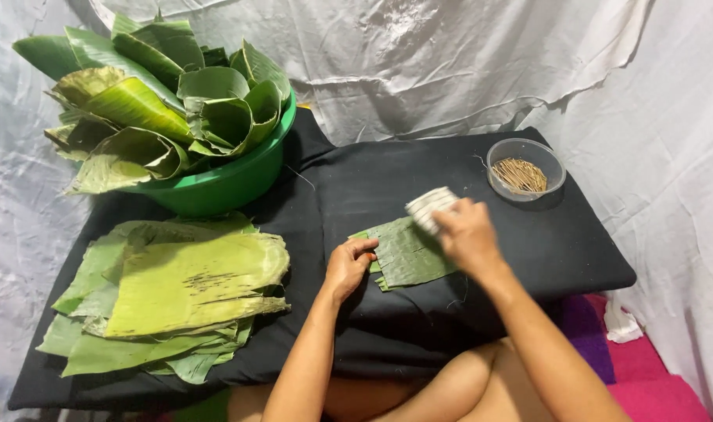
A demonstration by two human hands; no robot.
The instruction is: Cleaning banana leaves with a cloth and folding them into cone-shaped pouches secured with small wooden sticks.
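On the black-draped counter [528, 258], a small piece of green leaf [407, 254] lies near the middle, toward the near edge. The left hand [347, 266] presses its fingertips on the leaf's left end, fingers curled together but clamped on nothing. The right hand [467, 234] has its grip closed around a pale folded cloth [430, 206], held against the leaf's far edge. A stack of flat leaves [177, 289] lies toward the left edge, a green basin [223, 184] of rolled leaves sits at the far left corner, and a clear bowl of thin sticks [525, 168] stands near the far right corner.
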